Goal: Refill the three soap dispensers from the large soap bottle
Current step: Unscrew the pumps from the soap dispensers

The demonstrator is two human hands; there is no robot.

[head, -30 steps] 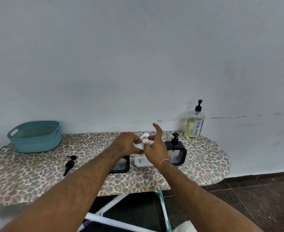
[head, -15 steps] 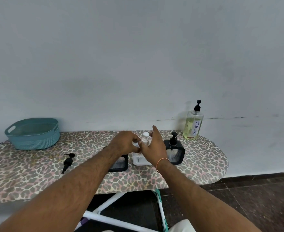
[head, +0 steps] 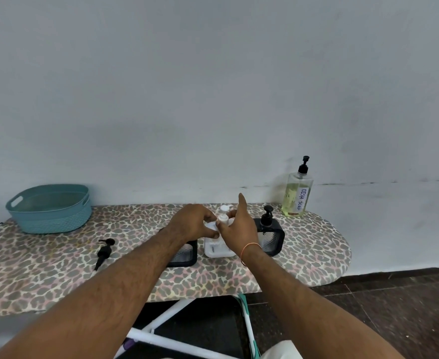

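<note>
Soap dispensers stand in a row mid-desk point(head: 304, 255): a black one point(head: 184, 255) left, the white dispenser point(head: 217, 248) upright in the middle, another black one point(head: 271, 235) right. Bare desk lies left, toward the loose pump point(head: 104, 252) and teal basket point(head: 50, 208). The large soap bottle point(head: 297, 196) stands upright far right, near the edge. The left hand point(head: 192, 224) grips the white dispenser's top; the right hand point(head: 239, 226) pinches its pump point(head: 223, 212), forefinger straight.

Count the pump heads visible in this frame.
4: one on the large soap bottle by the wall, one on the right black dispenser, a white one between the hands, one loose on the board.
</note>
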